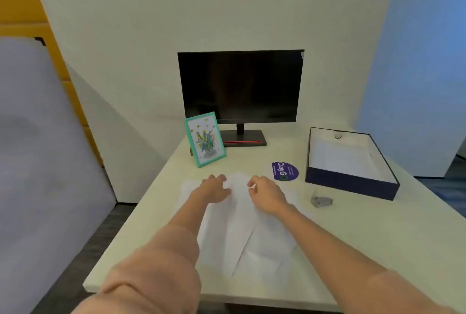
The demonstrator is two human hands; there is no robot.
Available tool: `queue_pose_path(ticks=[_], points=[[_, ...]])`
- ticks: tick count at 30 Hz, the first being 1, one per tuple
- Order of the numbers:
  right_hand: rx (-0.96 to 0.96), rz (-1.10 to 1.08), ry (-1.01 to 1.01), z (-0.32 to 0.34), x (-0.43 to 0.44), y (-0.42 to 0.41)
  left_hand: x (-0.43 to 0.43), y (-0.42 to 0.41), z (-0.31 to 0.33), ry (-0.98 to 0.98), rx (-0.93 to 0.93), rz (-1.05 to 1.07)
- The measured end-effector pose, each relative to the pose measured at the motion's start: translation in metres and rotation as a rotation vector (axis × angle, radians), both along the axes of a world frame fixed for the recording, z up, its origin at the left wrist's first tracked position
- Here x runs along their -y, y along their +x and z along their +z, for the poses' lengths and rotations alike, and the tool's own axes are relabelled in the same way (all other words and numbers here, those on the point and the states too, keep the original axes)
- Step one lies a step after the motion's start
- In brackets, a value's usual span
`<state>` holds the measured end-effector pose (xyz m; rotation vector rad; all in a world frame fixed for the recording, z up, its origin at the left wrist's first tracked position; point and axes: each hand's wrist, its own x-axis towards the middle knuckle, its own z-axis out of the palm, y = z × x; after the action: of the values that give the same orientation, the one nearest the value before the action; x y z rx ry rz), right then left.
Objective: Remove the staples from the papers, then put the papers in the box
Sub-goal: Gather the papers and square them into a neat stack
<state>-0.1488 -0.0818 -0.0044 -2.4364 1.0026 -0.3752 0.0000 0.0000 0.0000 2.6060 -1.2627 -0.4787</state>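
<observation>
left hand flat on papers mid-table, fingers loosely spread | right hand half-curled at their top edge, nothing gripped | we judge staples not yet pulled | next: fetch staple remover | box open, far right

Both hands, left hand and right hand, on white papers beside open box and staple remover.
</observation>
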Motion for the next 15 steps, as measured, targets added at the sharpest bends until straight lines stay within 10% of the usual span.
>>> queue_pose_path(ticks=[8, 15], points=[[0.189, -0.537, 0.82, -0.017, -0.005, 0.004, -0.019, -0.018, -0.03, 0.177, 0.063, -0.015], [0.306, -0.508, 0.949, -0.032, -0.014, 0.017, -0.017, -0.014, -0.03, 0.184, 0.066, -0.009]])
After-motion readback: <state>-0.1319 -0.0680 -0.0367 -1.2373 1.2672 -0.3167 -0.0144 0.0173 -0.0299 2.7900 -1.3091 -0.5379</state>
